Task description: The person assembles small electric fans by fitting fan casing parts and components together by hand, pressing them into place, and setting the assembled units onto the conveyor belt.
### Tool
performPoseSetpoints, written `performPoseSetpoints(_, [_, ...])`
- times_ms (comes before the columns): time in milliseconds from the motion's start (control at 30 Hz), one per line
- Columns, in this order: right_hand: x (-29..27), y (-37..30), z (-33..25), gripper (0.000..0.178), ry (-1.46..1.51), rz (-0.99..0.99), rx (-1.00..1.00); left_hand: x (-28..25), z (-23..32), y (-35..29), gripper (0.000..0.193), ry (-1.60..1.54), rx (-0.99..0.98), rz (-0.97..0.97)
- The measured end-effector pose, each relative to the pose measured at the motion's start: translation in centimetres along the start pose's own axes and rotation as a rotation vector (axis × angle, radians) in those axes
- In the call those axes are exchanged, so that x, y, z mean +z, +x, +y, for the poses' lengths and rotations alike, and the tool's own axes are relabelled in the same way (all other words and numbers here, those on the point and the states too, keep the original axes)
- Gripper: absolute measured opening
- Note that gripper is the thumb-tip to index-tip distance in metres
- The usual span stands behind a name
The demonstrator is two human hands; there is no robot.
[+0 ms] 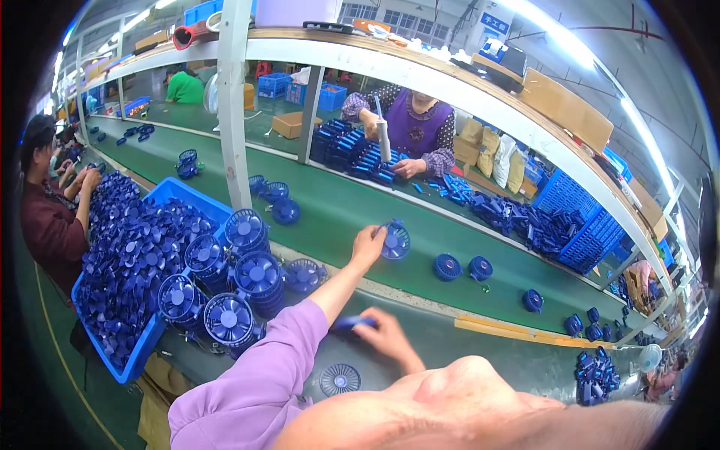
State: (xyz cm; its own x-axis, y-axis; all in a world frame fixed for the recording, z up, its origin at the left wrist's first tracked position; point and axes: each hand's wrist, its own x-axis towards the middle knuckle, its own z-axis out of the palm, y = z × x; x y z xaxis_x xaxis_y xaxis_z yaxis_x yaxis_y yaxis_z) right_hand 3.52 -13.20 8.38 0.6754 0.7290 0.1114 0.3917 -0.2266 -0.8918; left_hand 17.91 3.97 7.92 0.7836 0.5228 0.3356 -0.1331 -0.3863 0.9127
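Note:
Over the green conveyor belt, my left hand [367,247] reaches forward with its fingers closed on the edge of a round blue fan head [396,241]. Closer to me, above the grey work surface [442,351], my right hand [390,339] holds a small blue plastic piece [351,322]; motion blur hides its exact kind. A round blue fan grille [340,379] lies flat just below that hand. Stacks of blue fan heads [258,273] stand beside my left forearm, and one more fan head [304,276] sits between them and my wrist.
A blue crate [135,358] heaped with fan blades stands at left, near a co-worker [56,176]. Other fan parts [448,267] ride the belt [337,217]. Across it, a person in a purple vest [416,127] handles blue parts under a shelf [420,71] held by a white post [234,120].

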Motion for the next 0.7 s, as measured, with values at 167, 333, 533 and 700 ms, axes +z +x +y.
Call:
performPoseSetpoints(167, [-3.6, 0.7, -1.9, 0.018, 0.487, 0.514, 0.059, -2.5, 3.0, -5.0, 0.032, -1.071, -0.31, -0.177])
performPoseSetpoints(333, [-3.1, 3.1, -1.8, 0.028, 0.275, 0.661, -0.053, -4.5, 2.8, -10.4, 0.028, -1.278, -0.35, -0.373])
performPoseSetpoints(533, [-0.4, 3.7, -3.0, 0.041, -0.447, 0.768, -0.383, -8.1, 3.0, -12.8, 0.051, -1.283, -0.617, -0.438])
performPoseSetpoints(700, [0.2, 3.6, -2.0, 0.048, -0.415, 0.479, -0.473, -10.0, 3.5, -14.0, 0.052, -1.309, -0.768, -0.437])
